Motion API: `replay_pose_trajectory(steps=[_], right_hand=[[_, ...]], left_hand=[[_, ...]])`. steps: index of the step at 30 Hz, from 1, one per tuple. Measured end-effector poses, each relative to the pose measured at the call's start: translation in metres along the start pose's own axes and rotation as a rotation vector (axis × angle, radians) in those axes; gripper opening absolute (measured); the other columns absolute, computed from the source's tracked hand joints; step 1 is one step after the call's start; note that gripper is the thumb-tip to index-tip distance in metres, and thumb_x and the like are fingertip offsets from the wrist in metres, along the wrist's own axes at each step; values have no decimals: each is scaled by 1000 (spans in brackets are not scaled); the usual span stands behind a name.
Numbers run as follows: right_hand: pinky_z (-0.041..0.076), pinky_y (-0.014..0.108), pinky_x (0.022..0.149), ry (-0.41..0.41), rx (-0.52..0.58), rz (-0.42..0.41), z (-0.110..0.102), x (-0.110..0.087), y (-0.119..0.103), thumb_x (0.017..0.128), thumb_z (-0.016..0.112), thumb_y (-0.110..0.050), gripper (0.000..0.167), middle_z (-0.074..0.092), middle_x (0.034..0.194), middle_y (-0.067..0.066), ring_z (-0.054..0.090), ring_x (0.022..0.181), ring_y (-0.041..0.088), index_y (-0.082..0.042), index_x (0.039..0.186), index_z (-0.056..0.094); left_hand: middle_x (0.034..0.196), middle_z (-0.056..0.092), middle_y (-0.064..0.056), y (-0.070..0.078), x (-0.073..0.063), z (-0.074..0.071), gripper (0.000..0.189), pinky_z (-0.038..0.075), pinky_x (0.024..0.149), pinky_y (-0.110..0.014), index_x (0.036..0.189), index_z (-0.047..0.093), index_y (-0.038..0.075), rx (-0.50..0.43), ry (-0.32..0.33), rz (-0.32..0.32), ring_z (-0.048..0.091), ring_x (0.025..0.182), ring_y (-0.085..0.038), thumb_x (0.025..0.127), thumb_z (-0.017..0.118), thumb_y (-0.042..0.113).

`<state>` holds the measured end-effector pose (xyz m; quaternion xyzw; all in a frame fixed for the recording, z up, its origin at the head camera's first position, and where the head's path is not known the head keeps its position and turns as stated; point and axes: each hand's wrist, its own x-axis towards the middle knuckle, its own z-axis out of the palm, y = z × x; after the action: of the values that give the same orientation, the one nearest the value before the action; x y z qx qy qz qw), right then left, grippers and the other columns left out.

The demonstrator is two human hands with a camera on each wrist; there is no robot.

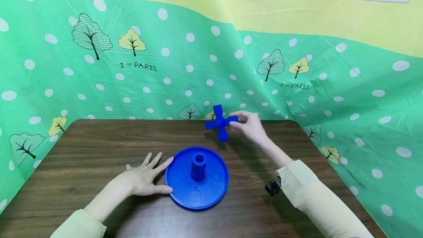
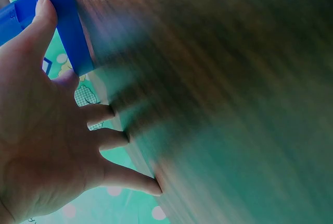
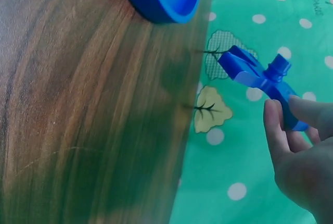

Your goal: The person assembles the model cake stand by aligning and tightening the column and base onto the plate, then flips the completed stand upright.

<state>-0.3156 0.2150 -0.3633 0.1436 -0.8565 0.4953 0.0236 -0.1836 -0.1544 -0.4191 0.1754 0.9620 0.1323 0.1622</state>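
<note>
A round blue plastic base [image 1: 180,194] with a raised rim lies on the table. From its middle rises a hollow blue post [image 1: 198,168]. My left hand [image 1: 142,179] is spread on the table at the base's left side, thumb and index finger touching its rim. In the left wrist view the thumb lies against the rim [image 2: 67,26]. My right hand [image 1: 249,124] pinches one arm of a blue four-armed cross piece [image 1: 220,122], held above the far part of the table. In the right wrist view a short threaded stub [image 3: 278,67] sticks out from the cross piece's centre.
The dark wood-grain table [image 1: 109,139] has rounded far corners. Behind and beside it hangs a green and yellow cloth [image 1: 185,58] with white dots and printed trees. A small black device [image 1: 273,187] sits at the right cuff.
</note>
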Motion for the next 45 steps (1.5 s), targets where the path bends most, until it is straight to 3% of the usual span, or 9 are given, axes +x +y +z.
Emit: replay_pose_trajectory(steps=[4, 11, 14, 22, 26, 35, 41, 45], right_hand=[[62, 48, 88, -48, 68, -21, 0, -4, -7, 98, 69, -8, 29, 74, 118, 27, 78, 96, 40, -3, 127, 69], [64, 34, 84, -98, 111, -74, 1, -11, -17, 105, 61, -16, 27, 71, 129, 22, 76, 99, 42, -2, 127, 68], [64, 35, 85, -108, 123, -93, 2, -14, -20, 107, 58, -20, 29, 70, 132, 20, 76, 99, 42, -3, 128, 68], [62, 46, 89, -144, 176, -128, 6, -20, -26, 107, 58, -19, 29, 71, 128, 23, 79, 89, 21, 1, 125, 69], [61, 46, 90, -171, 214, -144, 7, -24, -31, 106, 58, -16, 27, 70, 128, 22, 79, 92, 17, 1, 124, 69], [58, 42, 100, -237, 237, -157, 13, -37, -40, 104, 61, -15, 27, 70, 128, 22, 79, 100, 18, -1, 126, 69], [60, 33, 97, -274, 225, -183, 18, -42, -40, 103, 64, -14, 25, 73, 124, 19, 79, 101, 19, -3, 124, 71], [60, 34, 96, -301, 245, -196, 22, -46, -39, 103, 64, -14, 24, 75, 123, 15, 77, 107, 24, -6, 123, 73]], left_hand=[[172, 19, -18, 0, 0, -1, 101, 16, 89, -98, 164, 23, 34, 0, 0, -1, 16, 156, -55, 83, 62, 80], [172, 19, -19, 0, 0, -1, 101, 16, 89, -98, 164, 23, 33, 2, -4, -1, 16, 156, -55, 84, 62, 80], [172, 19, -19, 0, 0, -1, 101, 17, 89, -98, 164, 23, 33, 3, 0, 0, 16, 156, -55, 84, 62, 79], [171, 20, -20, 0, 0, -1, 100, 17, 87, -98, 164, 24, 32, 6, 10, 18, 17, 155, -56, 84, 62, 79], [172, 19, -19, 0, 0, 0, 100, 16, 88, -98, 164, 24, 32, 1, 3, 11, 16, 156, -56, 84, 62, 79], [172, 19, -19, 0, -1, 0, 101, 17, 88, -98, 164, 23, 32, -1, 5, 12, 16, 155, -56, 84, 62, 79], [172, 19, -19, 1, 0, 1, 101, 16, 88, -98, 164, 23, 32, 0, 4, 8, 15, 156, -56, 84, 62, 79], [172, 19, -19, 1, 0, 1, 101, 17, 88, -98, 164, 23, 32, 2, 3, 6, 15, 156, -56, 84, 62, 79]])
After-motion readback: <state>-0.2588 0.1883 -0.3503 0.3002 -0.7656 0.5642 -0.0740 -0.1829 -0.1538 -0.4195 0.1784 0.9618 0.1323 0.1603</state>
